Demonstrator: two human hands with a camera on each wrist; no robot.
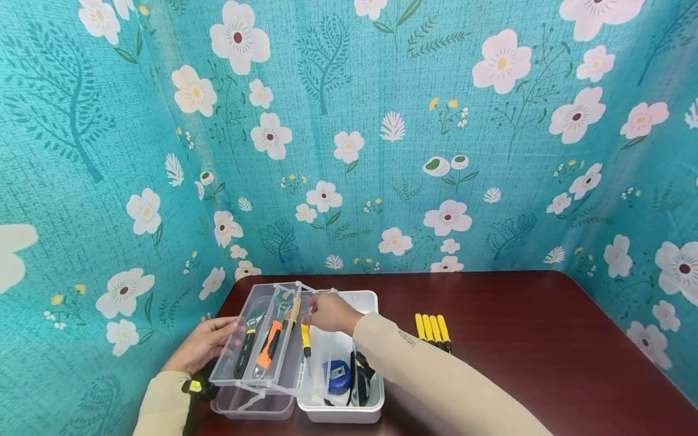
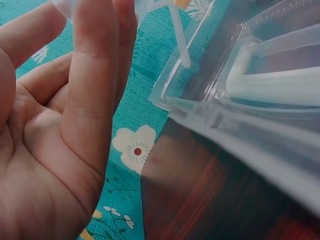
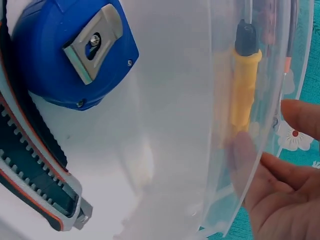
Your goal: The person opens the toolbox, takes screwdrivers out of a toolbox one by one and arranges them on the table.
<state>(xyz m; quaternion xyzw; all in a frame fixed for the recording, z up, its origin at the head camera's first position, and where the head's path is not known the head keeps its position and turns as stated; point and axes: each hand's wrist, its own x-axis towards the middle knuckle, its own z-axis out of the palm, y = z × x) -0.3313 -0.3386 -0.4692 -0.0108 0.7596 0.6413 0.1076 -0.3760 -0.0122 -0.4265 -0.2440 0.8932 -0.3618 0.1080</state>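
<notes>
My right hand (image 1: 334, 312) reaches over the clear upper tray (image 1: 223, 370) of a toolbox. In the right wrist view, one fingertip is right at the end of a yellow-handled screwdriver (image 3: 245, 90), seen through the tray wall; the thumb stands apart from it. That screwdriver lies along the tray's right compartment, its shaft toward me. My left hand (image 1: 209, 342) is at the tray's left side, fingers extended with the tips against the clear wall. Between the hands, the tray holds an orange-and-black tool (image 1: 268, 345) and an adjustable wrench with a black handle (image 1: 246, 351).
The white toolbox base (image 1: 340, 416) holds a blue tape measure (image 1: 337, 376) and a utility knife (image 3: 37, 150). Several yellow-handled screwdrivers (image 1: 432, 329) lie side by side on the dark red table (image 1: 518, 339), right of the box. A floral cloth (image 1: 349, 181) hangs behind.
</notes>
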